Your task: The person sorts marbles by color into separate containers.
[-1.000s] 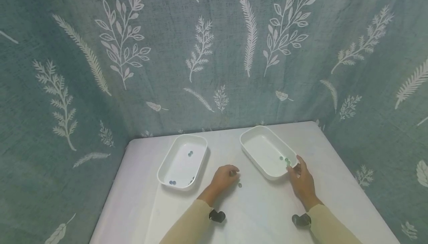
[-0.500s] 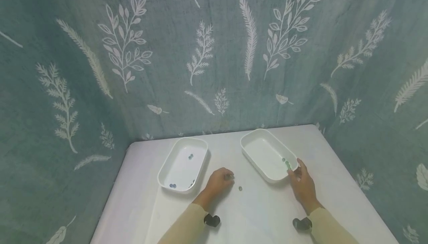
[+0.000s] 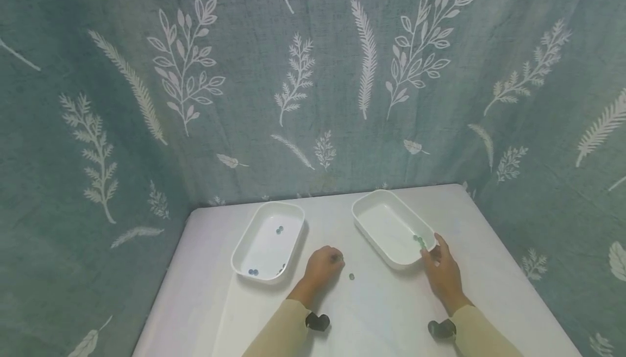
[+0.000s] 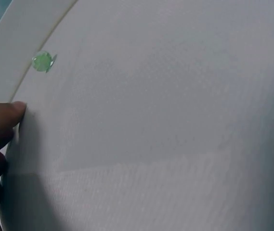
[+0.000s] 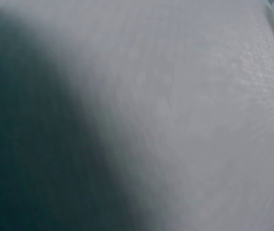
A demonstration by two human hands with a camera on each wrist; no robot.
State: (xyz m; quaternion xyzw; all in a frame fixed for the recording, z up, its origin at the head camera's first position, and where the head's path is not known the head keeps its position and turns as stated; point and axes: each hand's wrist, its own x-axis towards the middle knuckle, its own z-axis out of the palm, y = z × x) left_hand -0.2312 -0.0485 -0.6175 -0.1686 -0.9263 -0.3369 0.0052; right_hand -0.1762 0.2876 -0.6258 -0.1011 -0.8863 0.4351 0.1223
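Note:
In the head view my left hand (image 3: 325, 265) is low over the table between two white trays, fingers curled. A grey-green spot shows between its thumb and fingers; whether this is a held gem I cannot tell. Just right of it lies a small green faceted gem (image 4: 42, 61), larger in the left wrist view, beyond my thumb (image 4: 17, 107). My right hand (image 3: 442, 270) grips the near right corner of the right white tray (image 3: 371, 237), thumb and forefinger at the rim. Inside that tray, several green gems (image 3: 419, 240) cluster near the thumb.
The left white tray (image 3: 246, 242) holds a blue-green pair of gems (image 3: 279, 230), a blue pair of gems (image 3: 252, 272) and small ones along its right wall. A white-covered table (image 3: 381, 313) meets a leaf-patterned teal curtain (image 3: 244, 101) behind. The right wrist view is mostly blurred white surface.
My left hand has drawn slightly left, away from the loose gem. In the right tray, a green gem has slid towards the others near my right hand, which keeps its place.

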